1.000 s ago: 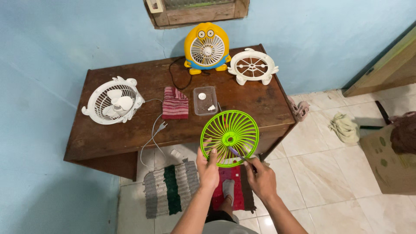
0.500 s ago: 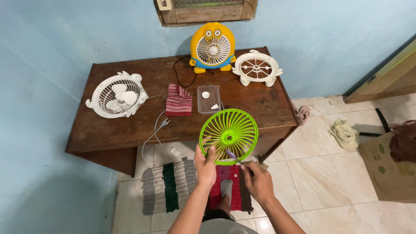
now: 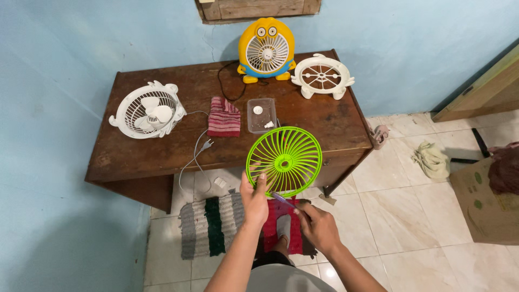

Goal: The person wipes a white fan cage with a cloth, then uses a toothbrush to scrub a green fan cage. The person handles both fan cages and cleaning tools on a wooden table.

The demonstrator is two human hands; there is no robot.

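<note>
Two hands: both are busy in front of the wooden table [image 3: 162, 157], above the striped floor mats [image 3: 211, 224].
Left hand [image 3: 254, 200]: closed on the lower rim of the green fan grille [image 3: 285, 160], thumb on its face, holding it up tilted toward the camera.
Right hand [image 3: 318, 227]: wrapped around a thin purple-tipped screwdriver [image 3: 283, 199], whose tip points up at the grille's lower edge, just beside the left thumb.
Grille position: in the air just off the table's front edge, not resting on anything.
Step in hand: by the look of it, tool work on the loose grille, with the tip near the rim and short of the central hub.
Next move calls for: a steady left hold and a fine aim of the tip, since the ribs are thin and closely spaced.
Table, near: clear plastic tray [image 3: 261, 115] with small white parts, a striped red cloth [image 3: 224, 117], a white plug [image 3: 207, 144].
Table, left: white fan [image 3: 147, 110], lying on its back.
Table, far: yellow fan [image 3: 267, 51] upright against the wall, white fan frame [image 3: 323, 76] beside it.
</note>
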